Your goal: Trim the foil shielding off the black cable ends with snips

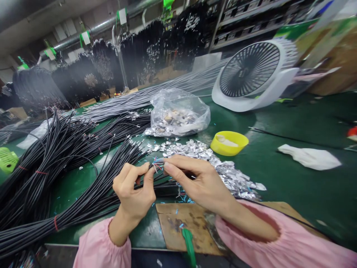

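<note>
Between my hands is the stripped end of a black cable (155, 164), its thin blue, red and white wires fanned out. My left hand (134, 190) pinches the cable just behind the bared wires with thumb and forefinger. From the other side, the closed thumb and fingertips of my right hand (199, 181) meet the wire tips. Crumpled silver foil scraps (235, 179) lie beyond and beside my right hand, with small blue wire bits scattered among them. To the left, a bundle of black cables (92, 197) is bound by a red tie.
A clear plastic bag (181, 115) of scraps stands behind the foil. Right of it are a yellow dish (229, 143), a white fan (253, 74) and a white cloth-like piece (311, 156). A brown board (189, 232) with a green-handled tool (189, 245) lies at the front edge.
</note>
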`<action>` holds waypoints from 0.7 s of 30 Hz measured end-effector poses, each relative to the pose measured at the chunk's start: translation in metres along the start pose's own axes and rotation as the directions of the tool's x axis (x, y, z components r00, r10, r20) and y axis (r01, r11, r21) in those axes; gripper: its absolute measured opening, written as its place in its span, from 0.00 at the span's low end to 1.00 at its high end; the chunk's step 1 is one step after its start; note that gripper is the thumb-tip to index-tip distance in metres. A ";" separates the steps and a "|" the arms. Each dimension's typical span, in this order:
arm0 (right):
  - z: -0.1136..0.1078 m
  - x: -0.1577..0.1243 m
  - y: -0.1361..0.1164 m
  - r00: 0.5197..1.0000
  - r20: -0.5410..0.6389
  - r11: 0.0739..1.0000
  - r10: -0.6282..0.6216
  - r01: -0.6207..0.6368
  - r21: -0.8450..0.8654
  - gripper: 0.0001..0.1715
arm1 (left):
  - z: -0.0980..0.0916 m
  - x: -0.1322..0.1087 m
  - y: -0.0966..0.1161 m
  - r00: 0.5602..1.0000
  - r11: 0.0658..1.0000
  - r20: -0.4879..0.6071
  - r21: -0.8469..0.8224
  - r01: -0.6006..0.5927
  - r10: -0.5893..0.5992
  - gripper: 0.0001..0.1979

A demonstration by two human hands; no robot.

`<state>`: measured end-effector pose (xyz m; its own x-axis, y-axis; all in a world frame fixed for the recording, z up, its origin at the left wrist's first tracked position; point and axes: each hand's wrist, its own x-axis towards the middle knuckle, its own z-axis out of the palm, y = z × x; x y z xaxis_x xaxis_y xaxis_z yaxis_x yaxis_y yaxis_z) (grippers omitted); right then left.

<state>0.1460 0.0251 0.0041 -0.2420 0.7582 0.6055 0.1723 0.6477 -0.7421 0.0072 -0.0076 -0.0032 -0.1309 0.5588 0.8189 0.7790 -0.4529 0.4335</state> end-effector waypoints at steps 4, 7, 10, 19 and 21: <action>0.000 0.000 0.000 1.000 -0.004 1.000 -0.002 0.002 -0.013 0.15 | 0.001 -0.001 -0.002 0.999 0.999 -0.014 -0.003 -0.034 0.034 0.02; 0.000 0.000 -0.001 1.000 -0.011 1.000 0.001 -0.001 -0.013 0.13 | 0.001 -0.001 -0.003 0.999 0.999 -0.020 0.005 -0.045 0.045 0.02; 0.000 0.000 -0.002 1.000 -0.026 1.000 0.011 -0.011 -0.005 0.12 | 0.001 -0.001 -0.003 0.997 0.998 -0.038 0.008 -0.065 0.065 0.02; 0.001 0.000 -0.001 0.996 0.020 0.995 0.092 -0.093 0.042 0.13 | 0.004 -0.002 -0.006 0.986 0.987 -0.066 0.054 -0.150 0.154 0.03; 0.000 0.001 -0.001 0.985 0.072 0.983 0.155 -0.162 0.088 0.17 | 0.005 -0.004 -0.007 0.974 0.975 -0.087 0.097 -0.199 0.207 0.05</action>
<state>0.1454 0.0251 0.0055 -0.2805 0.8422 0.4604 0.1248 0.5076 -0.8525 0.0055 -0.0031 -0.0115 -0.0195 0.3903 0.9205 0.8450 -0.4857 0.2238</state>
